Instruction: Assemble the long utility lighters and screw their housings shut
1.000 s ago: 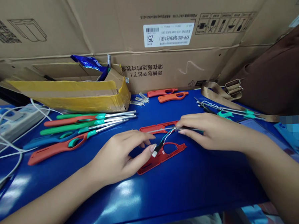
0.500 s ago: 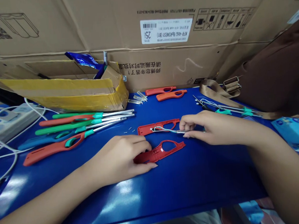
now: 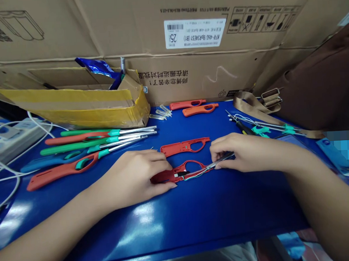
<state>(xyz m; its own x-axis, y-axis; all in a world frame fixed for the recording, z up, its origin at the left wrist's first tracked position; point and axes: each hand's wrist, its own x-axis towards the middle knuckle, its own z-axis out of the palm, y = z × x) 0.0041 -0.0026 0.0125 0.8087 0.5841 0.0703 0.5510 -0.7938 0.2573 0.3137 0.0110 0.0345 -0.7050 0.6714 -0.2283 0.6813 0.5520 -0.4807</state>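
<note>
My left hand (image 3: 141, 174) is closed around the left end of a red lighter-handle half (image 3: 165, 177), its hollow side up on the blue table. My right hand (image 3: 242, 152) pinches the metal lighter tube (image 3: 223, 159) over the handle's right end. Green and white wires (image 3: 196, 175) run from the tube along the half, and a small black-and-white part (image 3: 179, 174) lies at the half's middle. Whether that part is seated in the shell, I cannot tell. Just behind lies a second red handle half (image 3: 175, 148), untouched, also hollow side up.
Several assembled long lighters (image 3: 68, 169) lie at left, beside a power strip (image 3: 15, 140) with white cables. A yellow-taped carton (image 3: 74, 108) stands behind them. Clear fuel capsules (image 3: 162, 113) and closed orange handles (image 3: 201, 110) lie at the back; wired tubes (image 3: 272, 126) and a screwdriver (image 3: 244, 128) at right.
My right hand has brought the tube and its wires forward from the rear half to the near one. The wires now lie along the near half, which my left hand still holds.
</note>
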